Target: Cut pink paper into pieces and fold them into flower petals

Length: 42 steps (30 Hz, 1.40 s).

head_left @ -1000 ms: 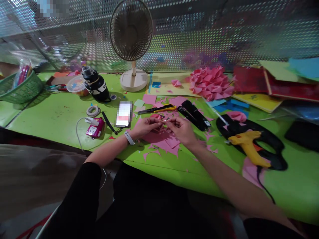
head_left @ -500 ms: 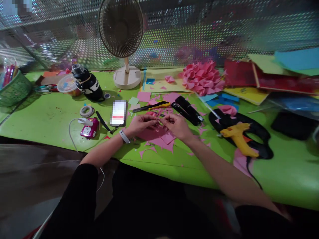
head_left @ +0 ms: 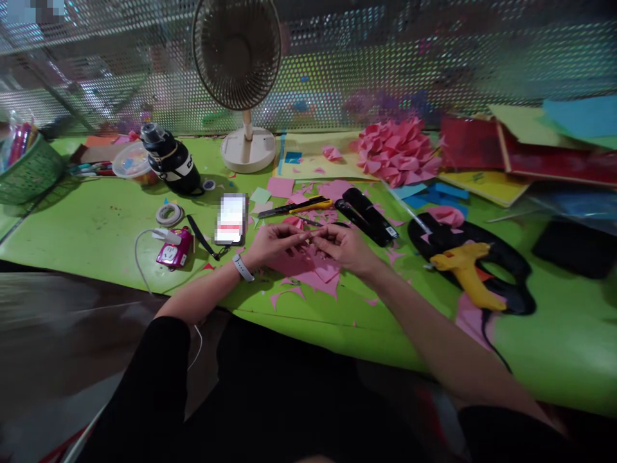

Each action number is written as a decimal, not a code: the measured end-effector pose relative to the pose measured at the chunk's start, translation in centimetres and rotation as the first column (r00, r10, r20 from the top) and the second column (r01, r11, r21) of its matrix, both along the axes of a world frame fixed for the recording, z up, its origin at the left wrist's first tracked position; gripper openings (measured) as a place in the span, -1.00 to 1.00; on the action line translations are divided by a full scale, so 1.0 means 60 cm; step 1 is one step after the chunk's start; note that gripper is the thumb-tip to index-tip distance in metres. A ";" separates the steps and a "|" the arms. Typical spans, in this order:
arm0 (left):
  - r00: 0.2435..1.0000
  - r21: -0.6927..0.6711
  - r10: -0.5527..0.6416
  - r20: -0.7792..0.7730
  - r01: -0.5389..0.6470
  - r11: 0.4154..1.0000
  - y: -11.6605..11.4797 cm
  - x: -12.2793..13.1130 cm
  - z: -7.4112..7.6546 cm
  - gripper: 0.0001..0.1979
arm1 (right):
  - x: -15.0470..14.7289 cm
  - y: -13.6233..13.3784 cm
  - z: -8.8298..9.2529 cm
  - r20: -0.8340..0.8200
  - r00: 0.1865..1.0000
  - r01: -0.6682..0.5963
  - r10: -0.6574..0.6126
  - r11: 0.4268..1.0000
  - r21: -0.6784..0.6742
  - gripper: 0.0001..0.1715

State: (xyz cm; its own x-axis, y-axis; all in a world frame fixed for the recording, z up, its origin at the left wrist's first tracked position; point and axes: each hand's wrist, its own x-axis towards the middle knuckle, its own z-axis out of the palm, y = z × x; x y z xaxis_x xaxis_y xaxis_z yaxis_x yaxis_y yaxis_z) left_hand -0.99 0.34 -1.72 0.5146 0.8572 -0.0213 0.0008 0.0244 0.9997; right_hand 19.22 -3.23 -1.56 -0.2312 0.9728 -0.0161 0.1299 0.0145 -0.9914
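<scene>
My left hand (head_left: 278, 244) and my right hand (head_left: 344, 248) meet fingertip to fingertip above the table, both closed in a pinch. Between them is what looks like a small piece of pink paper, mostly covered by the fingers. Beneath my hands lie pink paper sheets (head_left: 315, 278) and cut scraps (head_left: 288, 294). Just beyond them rests a yellow and black utility knife (head_left: 301, 206). A black stapler (head_left: 369, 217) lies to the right of my right hand. A phone (head_left: 231, 218) with a lit screen is left of my left hand.
A pink paper flower (head_left: 399, 151) stands at the back, near a fan (head_left: 248, 151). On the right, a yellow glue gun (head_left: 470, 273) rests on a black holder (head_left: 523, 283). Leftward are a black bottle (head_left: 176, 164), a tape roll (head_left: 168, 214), a pink power socket (head_left: 173, 249) and a green basket (head_left: 31, 170).
The fingertips of both hands have shifted slightly against each other, with the right fingers now more curled. The whole view has moved a little; the things on the table stay put.
</scene>
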 end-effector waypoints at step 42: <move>0.973 -0.041 0.134 0.189 -0.129 0.991 -0.007 0.008 -0.004 -0.75 | -0.026 -0.022 0.010 -0.038 0.998 0.043 -0.040 0.996 0.073 -0.61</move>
